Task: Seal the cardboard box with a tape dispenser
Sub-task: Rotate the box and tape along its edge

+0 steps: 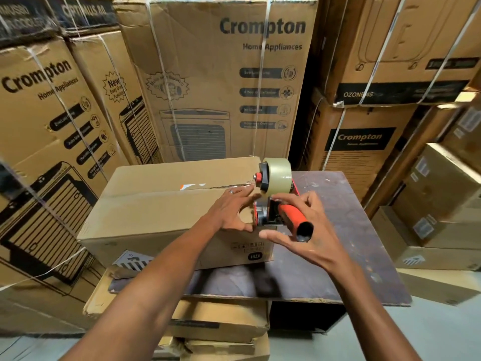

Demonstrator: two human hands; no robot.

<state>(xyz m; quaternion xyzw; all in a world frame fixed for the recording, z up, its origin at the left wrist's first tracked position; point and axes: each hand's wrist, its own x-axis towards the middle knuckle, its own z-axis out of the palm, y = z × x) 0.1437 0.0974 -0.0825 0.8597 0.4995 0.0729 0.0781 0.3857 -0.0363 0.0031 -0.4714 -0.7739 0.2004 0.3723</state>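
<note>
A brown cardboard box (156, 204) lies on a dark wooden board (351, 230), its top flaps folded down with a narrow seam between them. At the box's right end is a tape dispenser (279, 199) with an orange handle and a roll of clear tape (277, 175). My right hand (309, 225) holds the dispenser by its handle, with the fingers loosely curled around it. My left hand (234, 209) rests flat on the box top next to the dispenser's front, fingers spread, holding nothing.
Tall strapped Crompton cartons (221, 82) stand close behind and to the left (44, 142). More stacked boxes (429, 204) fill the right side. The board rests on flattened cartons (221, 321). Grey floor (416, 334) shows at the lower right.
</note>
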